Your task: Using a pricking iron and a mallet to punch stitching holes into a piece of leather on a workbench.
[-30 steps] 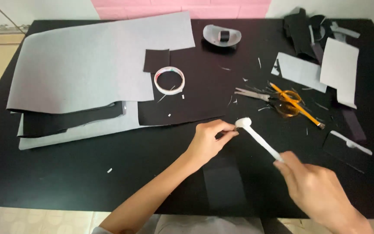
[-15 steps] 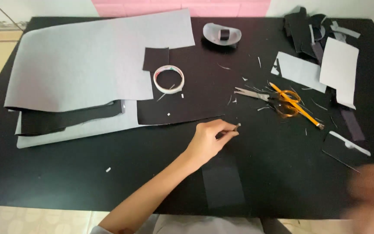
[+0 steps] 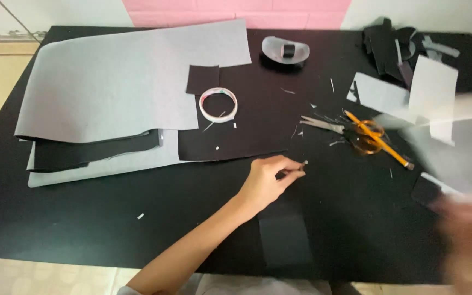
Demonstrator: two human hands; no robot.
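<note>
My left hand (image 3: 269, 181) rests on the black table (image 3: 83, 218), thumb and forefinger pinched on a small white scrap (image 3: 304, 162) at their tips. Just below that hand lies a dark rectangular felt piece (image 3: 285, 235). My right hand (image 3: 468, 243) is a motion-blurred shape at the lower right edge. A long white strip (image 3: 438, 112) smears up and across the right side from it, apart from my left hand.
A roll of white tape (image 3: 218, 105) sits on a black sheet (image 3: 236, 134) beside large grey sheets (image 3: 127, 82). Orange-handled scissors (image 3: 356, 134) and a yellow pencil (image 3: 381, 143) lie right of centre. At the back are a clear dish (image 3: 285, 52) and black and grey offcuts (image 3: 405, 49).
My right hand pulled the white strip away from my left fingers, dropped to the lower right, and now swings blurred with the strip. My left hand stayed put, still pinched.
</note>
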